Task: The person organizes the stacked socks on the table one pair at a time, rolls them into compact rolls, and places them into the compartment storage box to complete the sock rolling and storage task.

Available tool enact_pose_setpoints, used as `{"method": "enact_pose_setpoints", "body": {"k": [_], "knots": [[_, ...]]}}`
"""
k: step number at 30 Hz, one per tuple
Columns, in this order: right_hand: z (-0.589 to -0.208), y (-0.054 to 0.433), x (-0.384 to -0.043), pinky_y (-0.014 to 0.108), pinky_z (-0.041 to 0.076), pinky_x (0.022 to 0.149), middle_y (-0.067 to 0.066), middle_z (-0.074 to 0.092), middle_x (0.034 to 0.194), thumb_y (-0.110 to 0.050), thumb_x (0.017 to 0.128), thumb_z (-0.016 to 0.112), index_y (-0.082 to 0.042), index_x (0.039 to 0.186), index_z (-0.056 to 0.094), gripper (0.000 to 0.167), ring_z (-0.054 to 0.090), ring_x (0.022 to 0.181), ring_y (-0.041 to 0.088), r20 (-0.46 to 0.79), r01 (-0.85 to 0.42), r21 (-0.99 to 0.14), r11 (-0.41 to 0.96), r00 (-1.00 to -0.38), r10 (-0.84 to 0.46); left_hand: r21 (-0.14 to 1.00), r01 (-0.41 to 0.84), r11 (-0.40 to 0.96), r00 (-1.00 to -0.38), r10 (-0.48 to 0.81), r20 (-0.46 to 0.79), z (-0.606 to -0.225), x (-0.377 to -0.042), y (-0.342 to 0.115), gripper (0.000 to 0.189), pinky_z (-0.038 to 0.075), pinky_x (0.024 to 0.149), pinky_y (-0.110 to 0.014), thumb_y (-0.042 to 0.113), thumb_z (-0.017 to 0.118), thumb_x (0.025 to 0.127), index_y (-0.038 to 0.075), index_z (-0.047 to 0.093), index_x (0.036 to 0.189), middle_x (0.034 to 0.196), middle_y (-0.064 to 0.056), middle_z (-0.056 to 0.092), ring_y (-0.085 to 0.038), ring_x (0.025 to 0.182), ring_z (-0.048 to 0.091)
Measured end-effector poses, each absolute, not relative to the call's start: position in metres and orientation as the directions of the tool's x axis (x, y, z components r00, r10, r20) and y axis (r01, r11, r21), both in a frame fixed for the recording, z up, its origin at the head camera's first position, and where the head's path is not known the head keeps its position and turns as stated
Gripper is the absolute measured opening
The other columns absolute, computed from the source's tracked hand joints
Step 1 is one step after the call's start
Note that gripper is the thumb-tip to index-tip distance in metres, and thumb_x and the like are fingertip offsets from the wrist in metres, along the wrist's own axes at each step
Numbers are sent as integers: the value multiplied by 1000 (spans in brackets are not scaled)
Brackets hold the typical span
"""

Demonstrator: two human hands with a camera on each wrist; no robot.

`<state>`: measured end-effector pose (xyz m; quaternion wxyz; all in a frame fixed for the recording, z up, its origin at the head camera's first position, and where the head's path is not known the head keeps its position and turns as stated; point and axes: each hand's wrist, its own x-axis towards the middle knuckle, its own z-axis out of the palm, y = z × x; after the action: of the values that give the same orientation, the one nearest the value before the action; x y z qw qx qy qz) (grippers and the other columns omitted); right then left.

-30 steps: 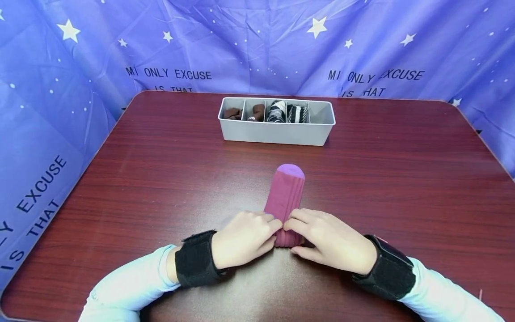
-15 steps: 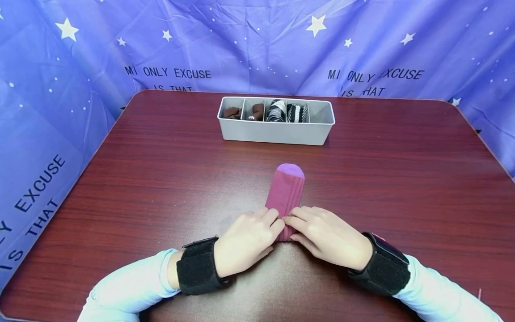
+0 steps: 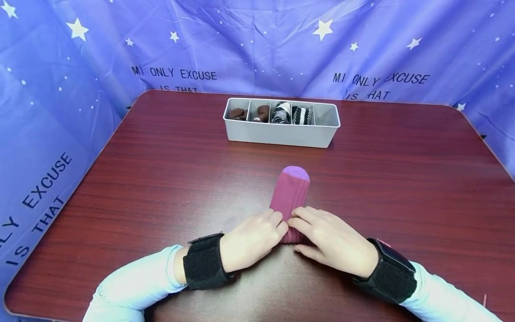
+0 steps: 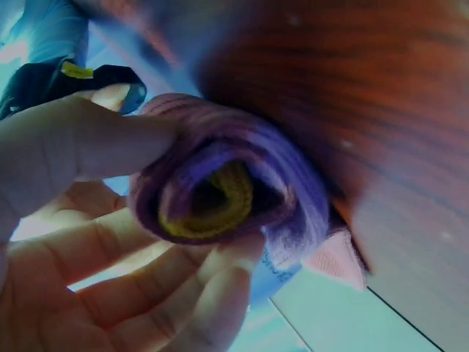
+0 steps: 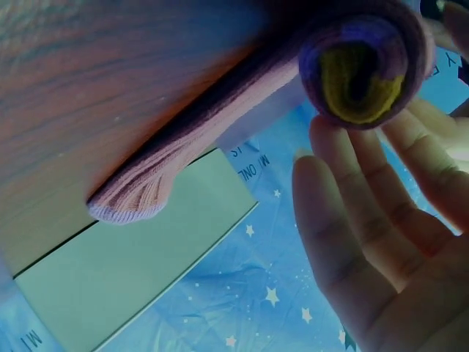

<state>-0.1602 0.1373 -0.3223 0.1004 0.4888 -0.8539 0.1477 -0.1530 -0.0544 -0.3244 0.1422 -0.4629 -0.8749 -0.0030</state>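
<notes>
A dark pink sock (image 3: 287, 192) with a purple toe lies lengthwise on the table, its near end rolled up. From the left side my left hand (image 3: 254, 239) grips the roll, fingers over its top. In the left wrist view the thumb lies along one side of the rolled sock (image 4: 308, 198) and fingertips meet the other side; a yellow lining shows at its core. My right hand (image 3: 334, 241) holds the roll's right end, fingers on top and thumb near the front edge. The right wrist view has its fingers (image 5: 341, 183) against the rolled end.
Beyond the sock stands a grey divided box (image 3: 281, 133). Brown rolled socks (image 3: 238, 114) fill its two left compartments, black-and-white rolled socks (image 3: 280, 112) the two after them. A blue star-patterned curtain (image 3: 257, 44) hangs behind the table (image 3: 161, 179).
My left fingers have shifted forward over the roll, and the left thumb is now hidden in the head view. The sock's near end has drawn slightly forward. The head view has shifted a little.
</notes>
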Motion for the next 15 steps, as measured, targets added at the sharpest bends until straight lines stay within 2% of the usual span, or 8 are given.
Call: {"method": "enact_pose_setpoints", "body": {"k": [4, 8, 11, 15], "knots": [[-321, 138, -155, 26, 40, 66, -6, 48, 93, -32, 60, 71, -15, 93, 55, 41, 46, 78, 7, 291, -862, -132, 490, -506, -812, 52, 857, 512, -514, 843, 159, -319, -152, -57, 11, 39, 54, -21, 18, 59, 68, 13, 57, 78, 67, 4, 49, -10, 60, 48], [-320, 138, -150, 26, 38, 63, -8, 45, 85, -32, 55, 72, -17, 87, 54, 40, 43, 75, 7, 271, -866, -107, 489, -499, -824, 209, 849, 485, -509, 858, 73, -317, -153, -56, 10, 38, 55, -22, 23, 55, 72, 13, 56, 75, 65, 5, 49, -9, 59, 47], [-318, 138, -149, 25, 37, 63, -9, 42, 79, -26, 54, 71, -17, 84, 54, 35, 42, 73, 7, 269, -868, -88, 489, -493, -827, 243, 831, 500, -520, 854, 18, -318, -155, -55, 12, 37, 55, -21, 25, 52, 77, 14, 57, 77, 67, 6, 49, -7, 61, 46], [-317, 139, -149, 25, 36, 61, -8, 43, 76, -20, 55, 70, -16, 83, 55, 32, 42, 70, 8, 288, -866, -46, 499, -489, -823, 193, 837, 513, -527, 849, 32, -322, -157, -55, 15, 37, 59, -21, 28, 50, 79, 14, 56, 80, 72, 6, 48, -8, 67, 45]]}}
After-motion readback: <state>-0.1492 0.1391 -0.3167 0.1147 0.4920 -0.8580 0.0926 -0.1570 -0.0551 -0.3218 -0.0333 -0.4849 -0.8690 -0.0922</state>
